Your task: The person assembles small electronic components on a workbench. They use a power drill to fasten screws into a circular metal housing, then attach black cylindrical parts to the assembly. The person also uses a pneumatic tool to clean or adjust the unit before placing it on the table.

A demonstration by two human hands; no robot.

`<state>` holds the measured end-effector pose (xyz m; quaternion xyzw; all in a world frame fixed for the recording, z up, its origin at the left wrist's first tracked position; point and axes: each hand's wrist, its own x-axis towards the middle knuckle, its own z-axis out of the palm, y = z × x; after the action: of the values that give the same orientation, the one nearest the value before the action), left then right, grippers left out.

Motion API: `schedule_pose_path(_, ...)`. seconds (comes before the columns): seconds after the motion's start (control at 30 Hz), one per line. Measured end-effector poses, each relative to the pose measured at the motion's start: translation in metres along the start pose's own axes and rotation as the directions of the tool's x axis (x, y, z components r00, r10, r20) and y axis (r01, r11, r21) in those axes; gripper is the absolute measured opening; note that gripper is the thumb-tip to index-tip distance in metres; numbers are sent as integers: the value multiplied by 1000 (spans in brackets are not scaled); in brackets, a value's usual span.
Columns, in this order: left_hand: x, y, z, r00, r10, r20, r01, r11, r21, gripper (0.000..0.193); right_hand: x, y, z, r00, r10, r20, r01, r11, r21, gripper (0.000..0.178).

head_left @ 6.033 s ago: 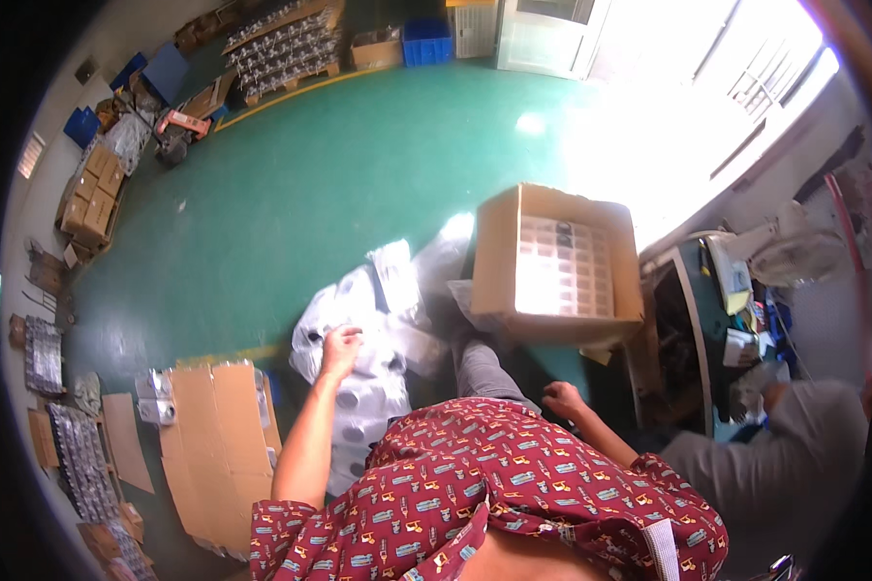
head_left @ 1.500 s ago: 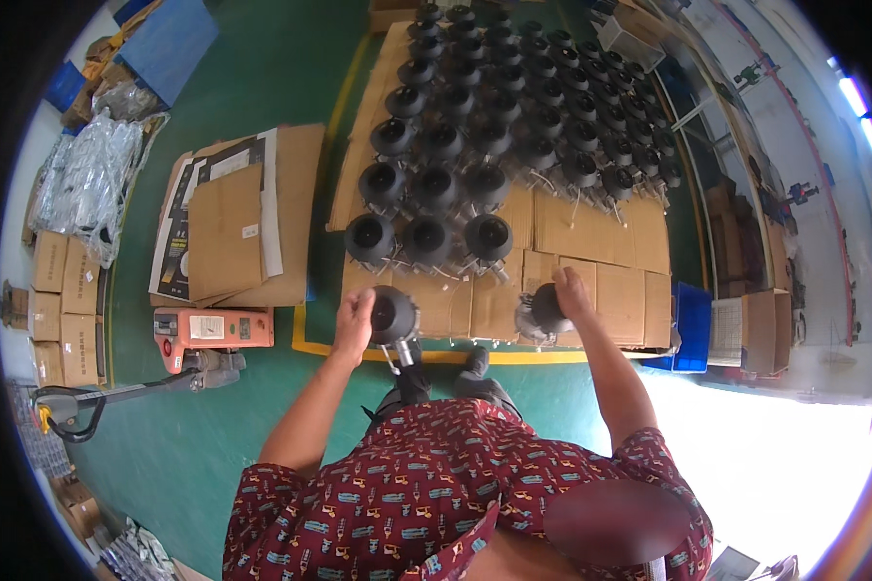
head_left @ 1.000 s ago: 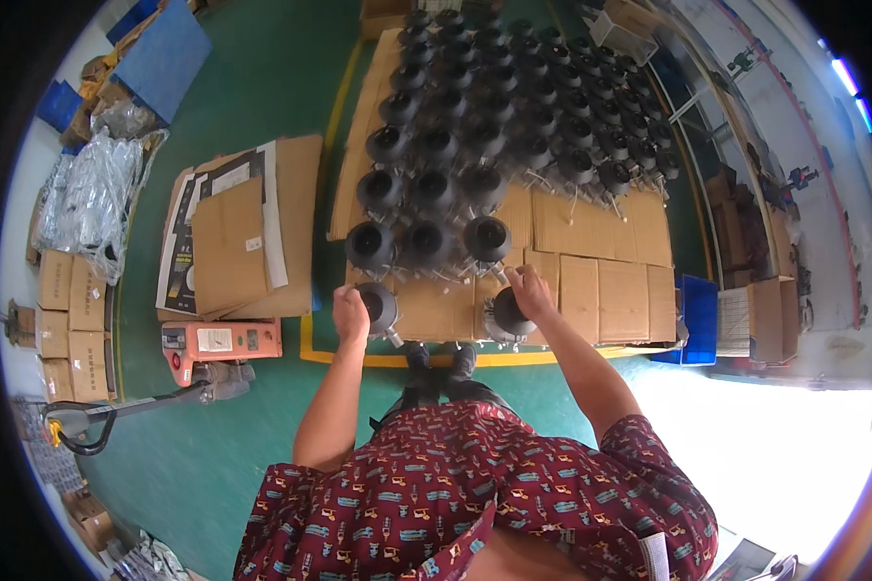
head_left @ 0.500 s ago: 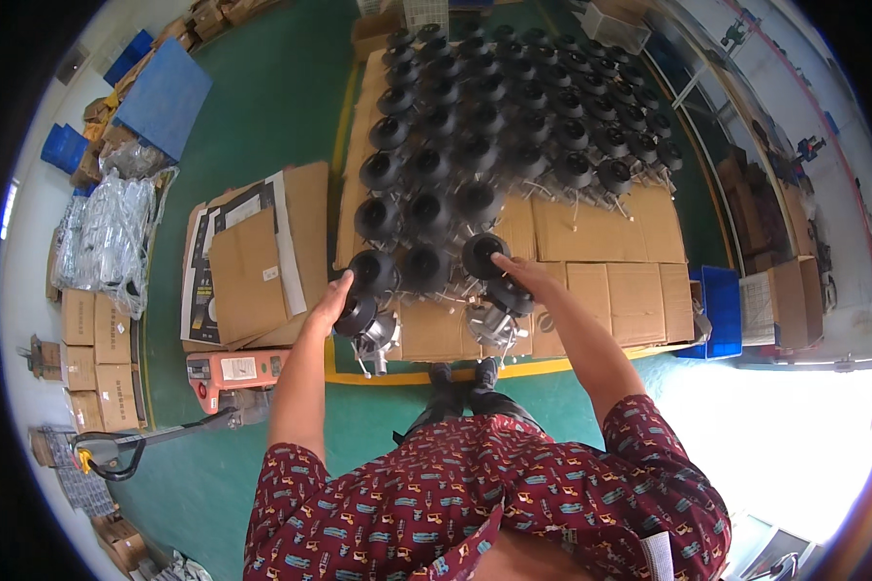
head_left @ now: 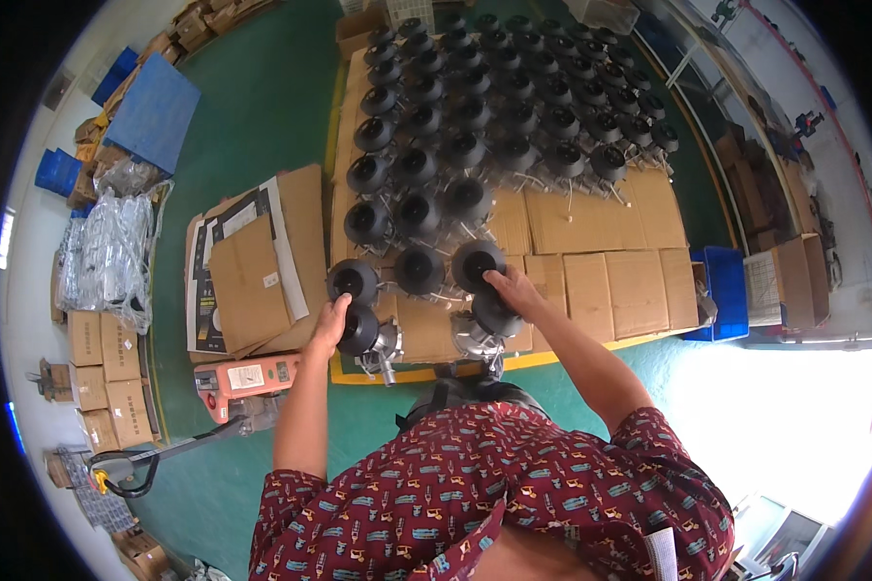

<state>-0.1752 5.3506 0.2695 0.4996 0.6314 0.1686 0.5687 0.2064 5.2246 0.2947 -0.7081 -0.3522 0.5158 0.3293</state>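
Note:
Two similar units, each with a black dome and a silver metal body, are at the near edge of the cardboard-covered stack. My left hand (head_left: 329,324) is closed on the left black-domed metal unit (head_left: 359,330), its thumb near the dome of another unit (head_left: 352,281) just beyond. My right hand (head_left: 515,292) is closed at the right black-domed metal unit (head_left: 495,314), thumb against the rim of a neighbouring dome (head_left: 478,263). The fingers under both domes are hidden. Between the hands stands another unit (head_left: 419,270).
Rows of similar units (head_left: 470,108) cover the far part of the cardboard layer (head_left: 591,223). Flattened cardboard (head_left: 252,271) and an orange pallet truck (head_left: 247,380) stand left. A blue bin (head_left: 722,290) is at the right. Wrapped goods (head_left: 111,247) line the left wall.
The view has shifted slightly. The units at my two hands sit a little nearer my body and their metal bodies have turned somewhat. Both hands stay on them.

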Motion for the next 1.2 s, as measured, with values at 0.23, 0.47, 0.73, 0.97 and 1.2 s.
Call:
schedule_pose_path(0.23, 18, -36, 31, 973, 118, -198, -141, 984, -109, 63, 16, 8, 24, 982, -170, -79, 164, 983, -82, 55)
schedule_pose_path(0.47, -6, -24, 39, 961, 110, -253, -161, 968, -191, 58, 5, -6, 35, 995, -67, -76, 61, 995, -82, 54)
schedule_pose_path(0.73, 14, -37, 65, 966, 187, -179, -241, 903, -356, 48, -12, -20, 46, 995, -80, -58, 77, 996, -41, 49)
schedule_pose_path(0.97, -8, -73, 74, 906, 385, -175, -423, 809, -408, 44, -53, 29, 57, 993, -105, -62, 97, 989, -114, 52)
schedule_pose_path(1.2, -42, -57, 86, 905, 425, 20, -421, 900, -114, 43, -147, 42, 57, 968, 33, -248, -11, 996, 89, 45)
